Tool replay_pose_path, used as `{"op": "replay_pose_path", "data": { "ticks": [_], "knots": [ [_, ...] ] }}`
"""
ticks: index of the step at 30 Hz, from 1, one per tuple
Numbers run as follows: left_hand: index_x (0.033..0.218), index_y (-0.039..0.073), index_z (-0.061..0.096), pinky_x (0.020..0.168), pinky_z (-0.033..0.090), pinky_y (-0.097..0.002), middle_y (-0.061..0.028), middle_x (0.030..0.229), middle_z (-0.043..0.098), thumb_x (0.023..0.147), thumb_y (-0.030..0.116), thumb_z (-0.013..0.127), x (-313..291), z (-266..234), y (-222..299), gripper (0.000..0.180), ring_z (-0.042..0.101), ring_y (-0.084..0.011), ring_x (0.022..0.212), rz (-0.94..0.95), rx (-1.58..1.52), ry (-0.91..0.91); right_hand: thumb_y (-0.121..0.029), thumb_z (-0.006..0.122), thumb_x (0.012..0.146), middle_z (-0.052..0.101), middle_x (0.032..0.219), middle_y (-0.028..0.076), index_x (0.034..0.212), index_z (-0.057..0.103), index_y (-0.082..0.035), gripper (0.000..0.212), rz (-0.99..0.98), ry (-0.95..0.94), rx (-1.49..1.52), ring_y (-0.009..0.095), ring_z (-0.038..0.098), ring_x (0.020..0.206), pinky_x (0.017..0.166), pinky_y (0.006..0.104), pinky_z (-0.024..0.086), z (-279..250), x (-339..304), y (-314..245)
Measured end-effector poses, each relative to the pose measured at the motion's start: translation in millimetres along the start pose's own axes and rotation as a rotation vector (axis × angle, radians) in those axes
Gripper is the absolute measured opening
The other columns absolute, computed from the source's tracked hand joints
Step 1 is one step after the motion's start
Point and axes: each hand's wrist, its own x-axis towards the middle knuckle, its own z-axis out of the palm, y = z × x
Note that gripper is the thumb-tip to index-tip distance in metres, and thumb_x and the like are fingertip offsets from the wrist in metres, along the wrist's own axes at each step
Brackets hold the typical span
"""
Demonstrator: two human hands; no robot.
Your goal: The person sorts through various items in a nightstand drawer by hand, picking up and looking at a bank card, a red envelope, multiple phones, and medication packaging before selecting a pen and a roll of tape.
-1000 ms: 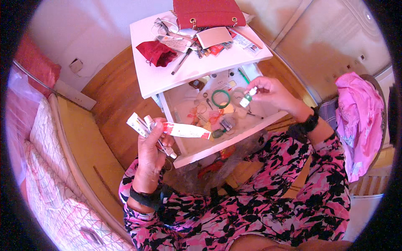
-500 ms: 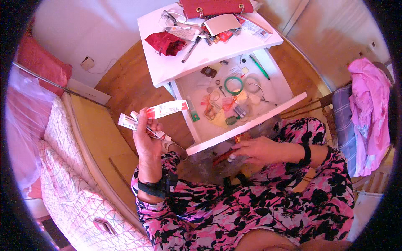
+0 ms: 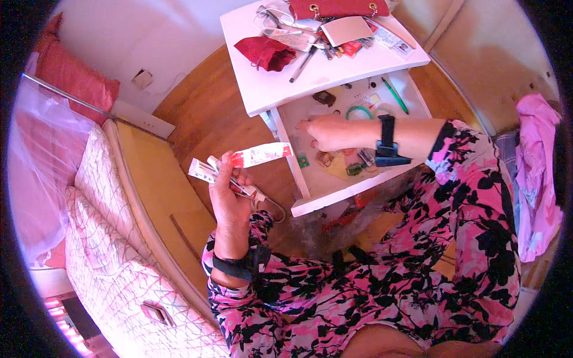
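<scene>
left hand (image 3: 231, 194): fingers wrapped round a flattened red-and-white tube (image 3: 262, 155) plus some slimmer tubes (image 3: 203, 171), up by the drawer's (image 3: 334, 196) left side | right hand (image 3: 334, 131): over the open drawer, honestly can't tell if its fingers have anything | green pen (image 3: 394, 95) lying in there too | red pouch (image 3: 265, 53) on the worktop (image 3: 262, 89)

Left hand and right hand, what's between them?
In the head view, a red-and-white tube in the left hand, then the drawer's side wall.
</scene>
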Motion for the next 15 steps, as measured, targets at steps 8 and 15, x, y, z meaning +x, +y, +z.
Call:
{"op": "replay_pose_path", "data": {
  "ticks": [8,15],
  "knots": [
    [0.092,0.004,0.056,0.048,0.035,-0.0242,0.0005,0.068,0.047,0.085,0.016,0.058,-1,-14,6,0.014,0.041,-0.0092,0.054,0.01,-0.039,-0.038,-0.007,0.051,0.074,0.057,0.088,0.017,0.085,0.059,0.0,0.014,-0.473,0.159,-0.351,0.033,0.059,0.082,0.071,0.0423,0.049,44,55,28],
    [0.093,0.004,0.056,0.048,0.035,-0.0238,-0.0002,0.069,0.049,0.085,0.015,0.058,-4,-16,6,0.014,0.042,-0.009,0.054,0.001,-0.073,-0.094,-0.012,0.051,0.078,0.059,0.091,0.013,0.087,0.056,-0.002,0.014,-0.395,-0.01,-0.409,0.028,0.059,0.086,0.07,0.0384,0.047,13,15,45]
  ]
}}
